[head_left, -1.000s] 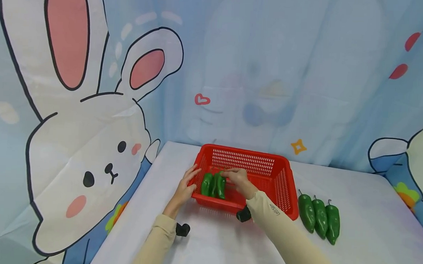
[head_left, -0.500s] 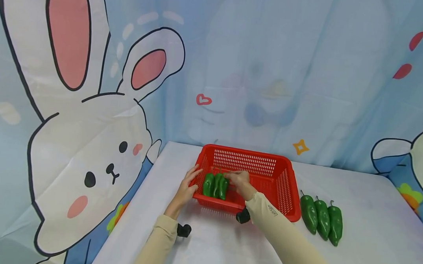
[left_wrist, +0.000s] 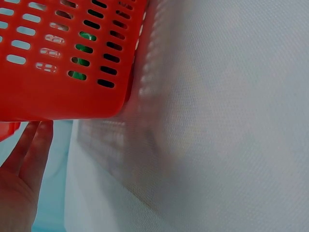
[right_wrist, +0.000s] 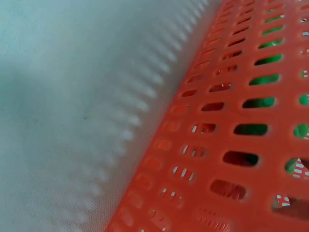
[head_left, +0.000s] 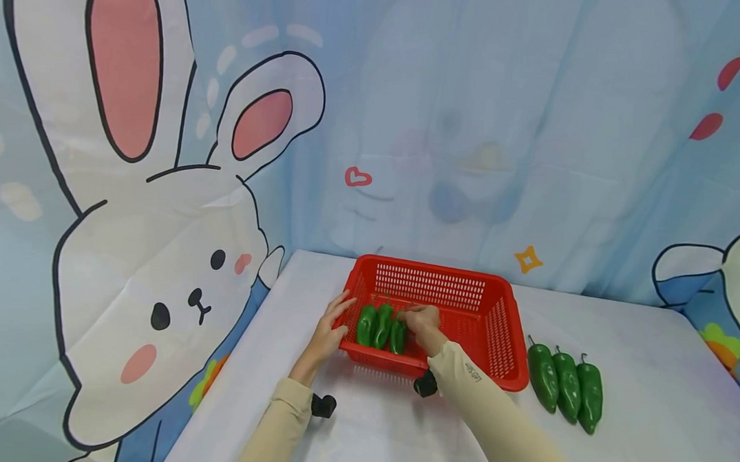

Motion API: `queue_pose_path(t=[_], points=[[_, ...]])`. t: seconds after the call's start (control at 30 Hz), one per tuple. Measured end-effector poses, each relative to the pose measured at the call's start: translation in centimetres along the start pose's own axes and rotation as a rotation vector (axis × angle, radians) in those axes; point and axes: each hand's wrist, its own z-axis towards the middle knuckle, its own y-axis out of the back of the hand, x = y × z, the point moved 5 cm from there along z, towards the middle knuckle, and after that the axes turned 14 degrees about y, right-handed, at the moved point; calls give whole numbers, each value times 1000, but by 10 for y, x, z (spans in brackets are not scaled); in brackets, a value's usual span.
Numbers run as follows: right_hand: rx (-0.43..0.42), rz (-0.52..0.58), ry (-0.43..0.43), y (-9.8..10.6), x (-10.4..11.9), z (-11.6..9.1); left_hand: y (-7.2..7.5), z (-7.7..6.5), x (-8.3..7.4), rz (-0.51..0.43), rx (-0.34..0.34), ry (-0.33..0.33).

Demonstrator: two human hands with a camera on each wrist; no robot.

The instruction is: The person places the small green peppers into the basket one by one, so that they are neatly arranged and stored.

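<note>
A red perforated plastic basket (head_left: 430, 268) holds several glossy green chili peppers, of which three lie side by side at its left end. My right hand (head_left: 424, 323) reaches over the near rim and pinches the rightmost chili pepper (head_left: 398, 337) near its stem end. To its left lie the middle chili pepper (head_left: 382, 327) and the left chili pepper (head_left: 366, 325). With fingers extended, my left hand (head_left: 327, 334) rests on the basket's left rim, and the left wrist view shows its fingers (left_wrist: 36, 154) touching that rim. Through the slots, the right wrist view shows green pepper (right_wrist: 260, 102).
Three more green chili peppers (head_left: 566, 388) lie in a row on the white tabletop (head_left: 662, 368), right of the basket. Behind the table hangs a blue curtain (head_left: 412, 122) printed with cartoon rabbits. Black wrist cameras (head_left: 426, 384) sit under both wrists.
The rightmost chili pepper in the basket has shifted slightly right, with the right hand at its top, and the three now lie more spread apart. My left hand has stayed on the rim.
</note>
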Motion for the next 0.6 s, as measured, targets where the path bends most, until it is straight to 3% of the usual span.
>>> queue_pose_path(t=[0.23, 0.6], points=[[30, -52, 2, -1, -3, 0, -2, 3, 6, -4, 6, 14], [71, -69, 0, 1, -1, -1, -1, 0, -1, 19, -3, -5]])
